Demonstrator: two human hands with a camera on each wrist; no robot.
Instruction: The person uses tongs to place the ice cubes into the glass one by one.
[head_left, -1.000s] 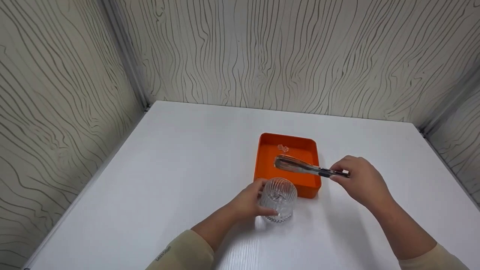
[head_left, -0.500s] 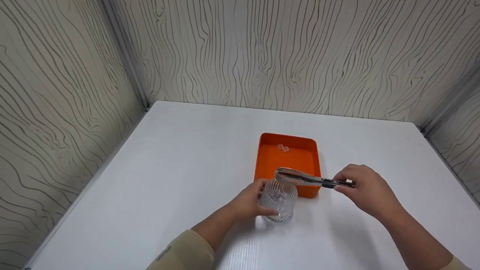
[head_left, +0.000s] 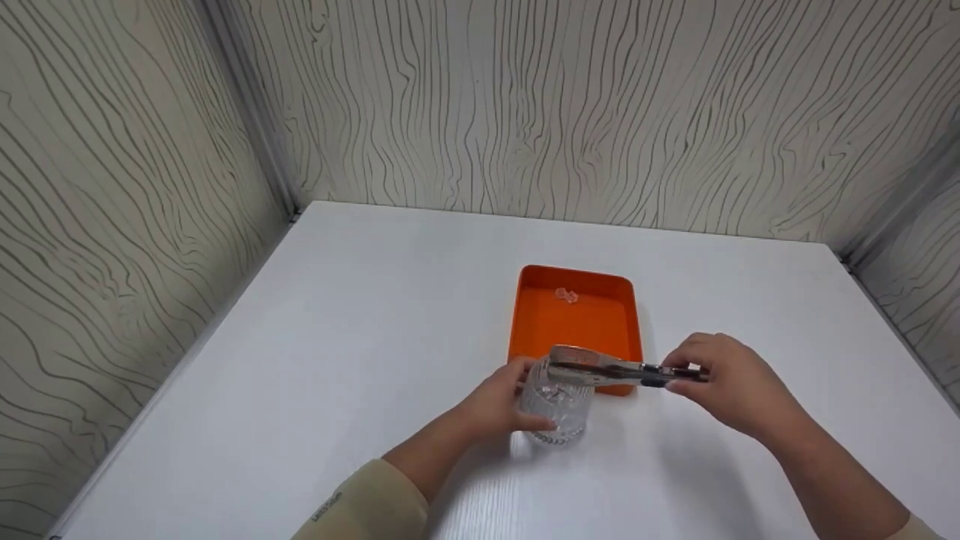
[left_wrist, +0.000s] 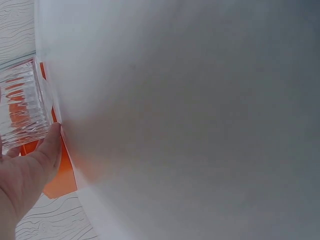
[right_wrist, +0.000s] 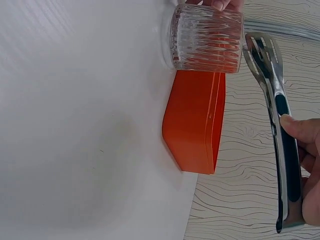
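Note:
My left hand (head_left: 491,405) grips a clear ribbed glass (head_left: 559,416) from its left side, and the glass stands upright on the table. In the left wrist view its fingers curl round the ribbed wall. My right hand (head_left: 731,390) holds metal tongs (head_left: 611,370) with dark handle grips by their handles. The slotted heads of the tongs hang over the glass's mouth, close to the rim in the right wrist view. Whether they pinch a small clear piece is too unclear to tell. Clear pieces also seem to lie inside the glass.
Just behind the glass sits an orange tray (head_left: 529,315). A couple of small clear ice-like pieces (head_left: 566,295) lie near its far wall. The white table (head_left: 360,315) meets wood-patterned panels (head_left: 480,112) at the back and sides.
The right hand has brought the tongs from above the tray toward me, over the glass's mouth. Left hand and glass have stayed in place.

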